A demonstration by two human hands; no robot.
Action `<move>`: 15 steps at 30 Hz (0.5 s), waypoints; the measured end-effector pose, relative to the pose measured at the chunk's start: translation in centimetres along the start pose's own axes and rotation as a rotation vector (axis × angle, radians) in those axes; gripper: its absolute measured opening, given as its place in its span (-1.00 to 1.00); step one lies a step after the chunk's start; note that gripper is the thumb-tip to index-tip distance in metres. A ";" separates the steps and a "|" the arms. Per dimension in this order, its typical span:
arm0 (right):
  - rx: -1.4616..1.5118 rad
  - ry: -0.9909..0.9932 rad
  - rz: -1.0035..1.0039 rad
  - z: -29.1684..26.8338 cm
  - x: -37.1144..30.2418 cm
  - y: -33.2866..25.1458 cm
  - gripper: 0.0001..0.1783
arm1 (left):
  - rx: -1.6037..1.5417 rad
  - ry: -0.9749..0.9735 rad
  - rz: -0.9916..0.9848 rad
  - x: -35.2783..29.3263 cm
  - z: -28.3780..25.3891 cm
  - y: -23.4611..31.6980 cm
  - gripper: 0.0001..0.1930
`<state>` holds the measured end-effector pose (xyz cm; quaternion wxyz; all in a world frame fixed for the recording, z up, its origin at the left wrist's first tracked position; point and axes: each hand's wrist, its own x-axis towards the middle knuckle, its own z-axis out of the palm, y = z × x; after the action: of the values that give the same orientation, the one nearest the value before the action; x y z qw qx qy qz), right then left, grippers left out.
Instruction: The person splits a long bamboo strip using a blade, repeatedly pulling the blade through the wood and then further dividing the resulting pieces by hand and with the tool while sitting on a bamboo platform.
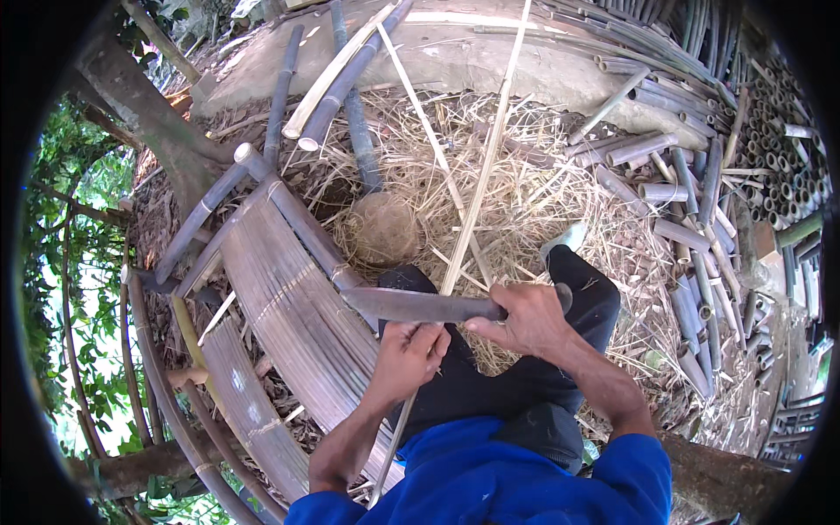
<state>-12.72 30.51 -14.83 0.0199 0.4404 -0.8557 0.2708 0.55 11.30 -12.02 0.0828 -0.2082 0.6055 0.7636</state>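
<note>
Strip's handling: the long, thin, pale split-bamboo strip (493, 131) is probably light for its length, springy along its run and stiffer across its width. Its surface looks dry, so slipping seems a small risk; split edges may be sharp or splintery, and a hard sideways bend could crack it.
Where to hold the strip: a firm pinch across its flat faces, fingers clear of the cutting edge, would suit; the far length would likely sway if held only near its end.
Left hand (409, 354): fingers curled closed around the strip, knuckles just below the blade in view; whether skin and metal touch, I cannot tell.
Right hand (531, 319): wrapped round the handle end of the dark, broad-bladed metal knife (420, 305), which points leftward across the strip.
Strip's place: it passes through the left hand, above the lap in dark trousers (472, 402). Its longer part runs up and rightward in view, past the near edge of the pale, smooth ledge (455, 61); its short tail drops toward the lower right edge of the brown slatted bamboo surface (302, 297).
Crossing piece: a second narrow, pale bamboo strip (437, 153) slants behind the first, over ground strewn with straw-coloured shavings (534, 219), apart from both hands.
</note>
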 end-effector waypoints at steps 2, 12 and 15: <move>-0.022 0.017 0.017 -0.9 1.1 2.3 -0.28 | -0.013 -0.002 0.020 -1.2 0.8 0.4 -0.66; -0.111 0.178 0.738 -10.0 6.1 19.3 -0.06 | 0.137 0.090 0.027 -7.1 -1.4 -1.9 -0.73; -0.062 0.340 0.671 -9.7 6.3 17.5 -0.04 | 0.077 0.050 -0.189 -8.0 -2.4 -1.2 -0.65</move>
<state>-31.95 38.64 -12.65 0.0850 0.0835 -0.9447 0.3054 8.69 10.26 -10.18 0.1471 -0.2800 0.6140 0.7232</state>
